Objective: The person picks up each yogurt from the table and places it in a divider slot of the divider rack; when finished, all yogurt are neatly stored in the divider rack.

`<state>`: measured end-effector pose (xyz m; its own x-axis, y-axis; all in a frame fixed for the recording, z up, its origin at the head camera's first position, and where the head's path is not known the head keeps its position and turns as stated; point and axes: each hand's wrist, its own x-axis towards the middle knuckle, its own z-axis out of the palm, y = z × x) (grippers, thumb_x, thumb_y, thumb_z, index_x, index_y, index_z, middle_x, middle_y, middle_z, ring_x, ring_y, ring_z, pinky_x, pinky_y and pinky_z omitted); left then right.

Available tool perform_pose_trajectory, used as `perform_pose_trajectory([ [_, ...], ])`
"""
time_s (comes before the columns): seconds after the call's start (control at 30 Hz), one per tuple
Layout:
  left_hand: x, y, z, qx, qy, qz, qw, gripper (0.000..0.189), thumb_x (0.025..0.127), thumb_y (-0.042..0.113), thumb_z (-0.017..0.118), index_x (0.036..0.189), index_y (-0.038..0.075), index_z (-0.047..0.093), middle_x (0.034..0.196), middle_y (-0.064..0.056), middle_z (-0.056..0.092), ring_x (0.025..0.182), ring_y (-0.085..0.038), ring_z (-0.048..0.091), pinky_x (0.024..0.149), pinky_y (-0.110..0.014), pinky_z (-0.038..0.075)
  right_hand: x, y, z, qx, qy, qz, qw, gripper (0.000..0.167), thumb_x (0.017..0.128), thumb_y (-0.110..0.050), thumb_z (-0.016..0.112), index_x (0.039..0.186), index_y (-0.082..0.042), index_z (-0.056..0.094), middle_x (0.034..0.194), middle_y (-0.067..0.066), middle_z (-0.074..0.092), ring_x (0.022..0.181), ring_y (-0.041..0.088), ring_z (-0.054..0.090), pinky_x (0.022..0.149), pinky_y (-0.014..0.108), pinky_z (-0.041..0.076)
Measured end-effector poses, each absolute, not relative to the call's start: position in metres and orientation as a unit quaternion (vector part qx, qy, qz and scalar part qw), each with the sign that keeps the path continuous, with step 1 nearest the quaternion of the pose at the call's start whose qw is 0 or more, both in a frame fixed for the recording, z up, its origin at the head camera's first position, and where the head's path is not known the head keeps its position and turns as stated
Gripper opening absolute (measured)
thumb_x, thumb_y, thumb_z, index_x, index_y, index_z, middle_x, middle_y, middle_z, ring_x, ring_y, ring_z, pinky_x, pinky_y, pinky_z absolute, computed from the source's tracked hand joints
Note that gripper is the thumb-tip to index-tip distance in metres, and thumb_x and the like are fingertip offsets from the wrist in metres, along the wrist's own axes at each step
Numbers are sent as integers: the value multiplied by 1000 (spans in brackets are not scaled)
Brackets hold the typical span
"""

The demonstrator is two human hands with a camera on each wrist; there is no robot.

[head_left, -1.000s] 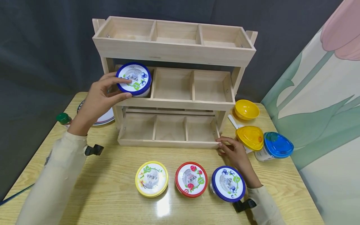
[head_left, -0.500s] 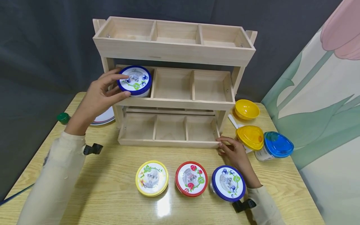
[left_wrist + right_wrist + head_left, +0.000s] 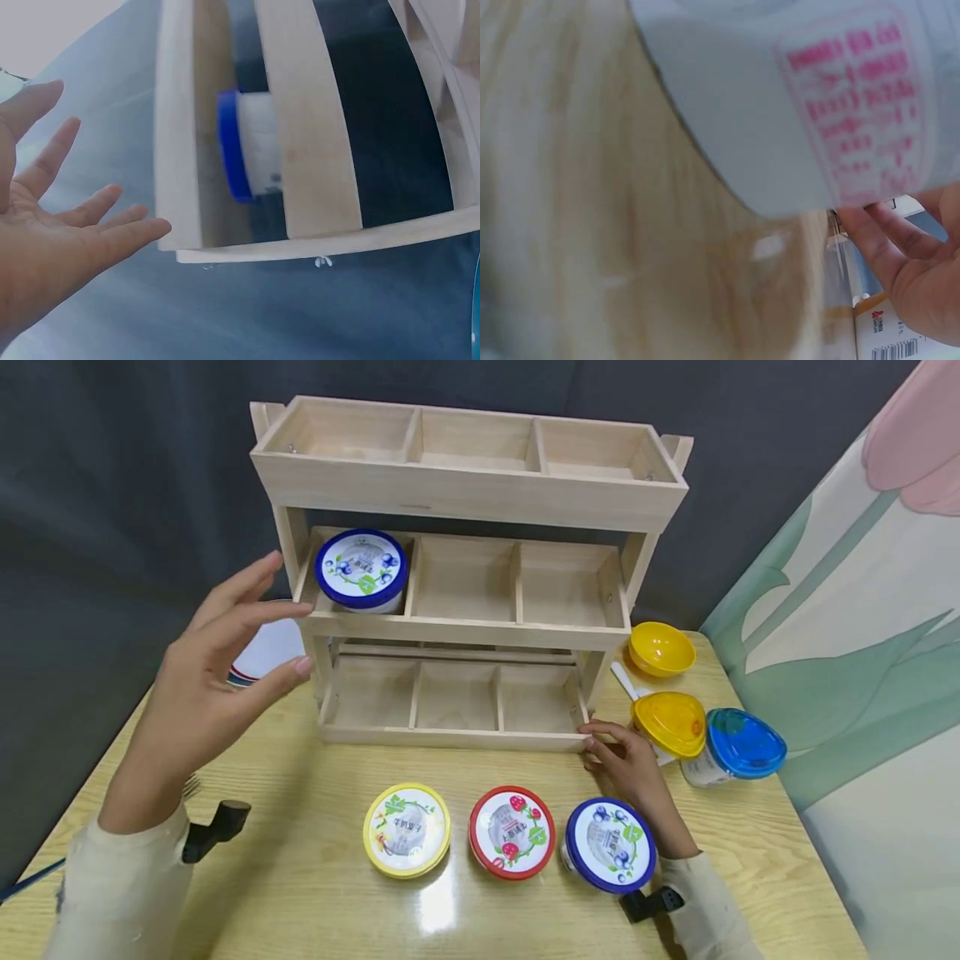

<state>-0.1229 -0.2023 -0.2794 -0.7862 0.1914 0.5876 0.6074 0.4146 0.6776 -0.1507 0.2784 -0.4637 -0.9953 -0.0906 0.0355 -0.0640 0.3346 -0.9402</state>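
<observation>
A round tub with a blue blueberry-print lid (image 3: pixel 362 567) sits in the left compartment of the middle tier of a wooden three-tier rack (image 3: pixel 465 631). Just left of the rack is my left hand (image 3: pixel 217 672), fingers spread and holding nothing. The left wrist view shows the same tub (image 3: pixel 253 146) behind the rack's boards, apart from the fingers. My right hand (image 3: pixel 626 768) rests its fingertips on the right front corner of the bottom tier. On the table in front stand a yellow-lidded tub (image 3: pixel 407 830), a red-lidded tub (image 3: pixel 512 832) and another blue-lidded tub (image 3: pixel 611 845), beside my right wrist.
Right of the rack are a yellow bowl (image 3: pixel 662 649), a white-handled utensil (image 3: pixel 624 681), a yellow-lidded container (image 3: pixel 670 724) and a blue-lidded jar (image 3: pixel 742 743). Plates (image 3: pixel 272 647) lie behind my left hand, with fork tines (image 3: pixel 191 787) near its wrist. A dark curtain hangs behind.
My left hand has let go of the blue-lidded tub and drawn back left and toward me, its fingers opening. The tub stays in the compartment. My right hand has kept its place.
</observation>
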Motion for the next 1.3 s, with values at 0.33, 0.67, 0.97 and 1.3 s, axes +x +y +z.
perform_pose_trajectory([
  [0.33,-56,-179,-308,-267,-823,-470,176,58,77,-16,88,129,7,77,170,-8,43,156,-24,41,125,-27,34,-154,282,-462,-48,825,-563,20,27,110,2,59,134,13,67,148,34,57,102,3,70,83,27,63],
  [0.67,-25,-165,-339,-248,-850,-448,123,70,79,-2,95,140,24,72,169,1,45,153,-15,44,114,-13,38,-155,286,-461,-50,832,-552,25,29,111,-2,61,136,10,68,148,31,59,106,-3,66,86,24,62],
  [0.97,-13,-159,-373,-220,-856,-461,84,59,86,9,93,139,29,72,168,3,46,152,-9,44,114,-10,33,-156,284,-461,-48,825,-562,24,29,111,-2,60,136,11,67,150,31,57,103,0,67,86,23,61],
  [1.3,-14,-155,-415,-209,-874,-429,88,61,79,15,98,133,31,75,170,-1,42,150,-22,48,113,-9,34,-155,281,-462,-40,804,-593,32,28,110,2,60,135,15,64,149,34,55,98,6,71,82,26,63],
])
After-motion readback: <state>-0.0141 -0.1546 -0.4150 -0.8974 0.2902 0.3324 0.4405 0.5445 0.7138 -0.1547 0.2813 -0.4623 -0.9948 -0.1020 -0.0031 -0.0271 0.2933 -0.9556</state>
